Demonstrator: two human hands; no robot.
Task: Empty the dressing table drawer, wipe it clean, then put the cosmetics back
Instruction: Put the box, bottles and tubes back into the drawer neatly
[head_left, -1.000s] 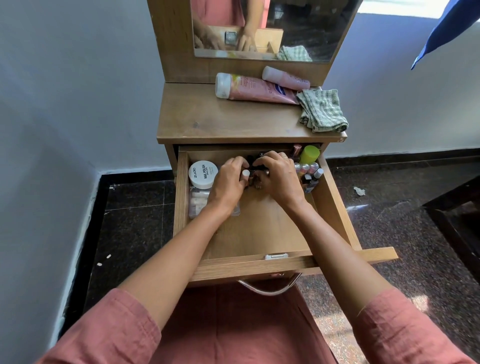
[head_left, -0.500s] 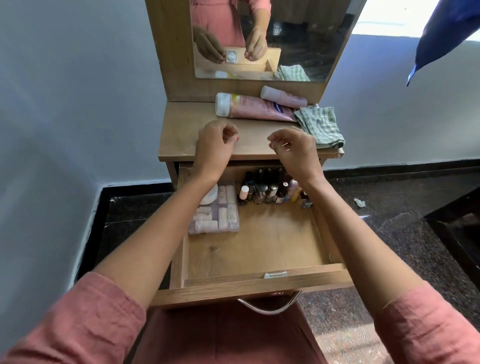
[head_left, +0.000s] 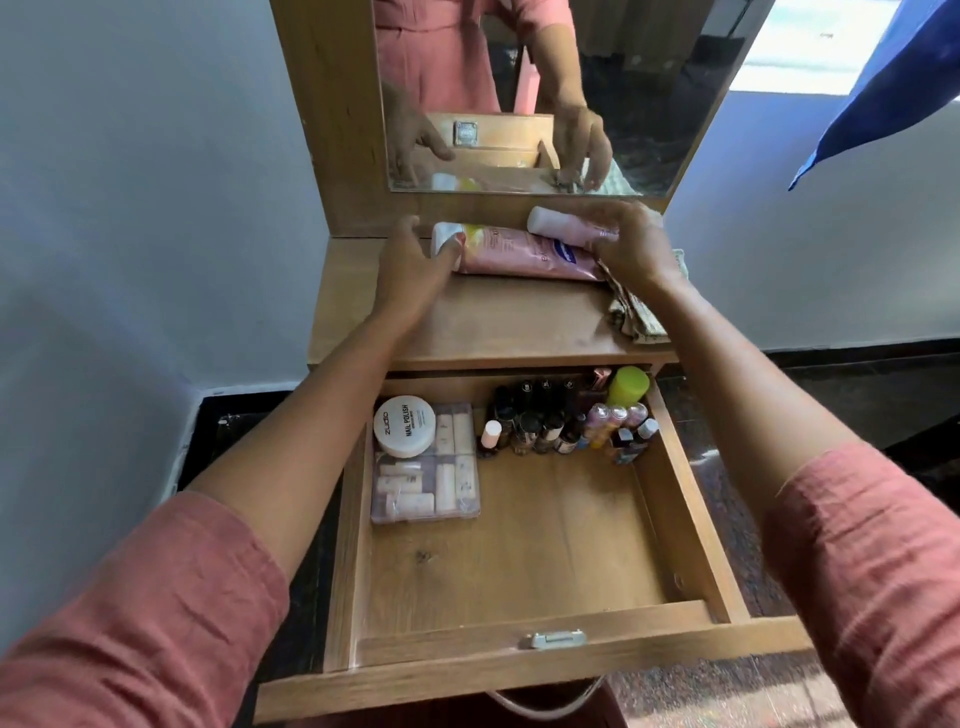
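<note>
The wooden drawer (head_left: 680, 519) seems nearly refilled; my left fingers (head_left: 451, 253) spread by the large pink tube (head_left: 519, 253), my right fingers (head_left: 605, 237) curl over the small pink tube (head_left: 558, 221).

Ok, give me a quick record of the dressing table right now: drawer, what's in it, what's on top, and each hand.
state: drawer open, pulled out toward the person
inside: white jar and clear box on the left; nail polish bottles along the back; green-capped bottle back right
on top: table top holds large pink tube, small pink tube, checked cloth
left: left hand at the large tube's cap end, grip unclear
right: right hand over the small tube, grip unclear
</note>
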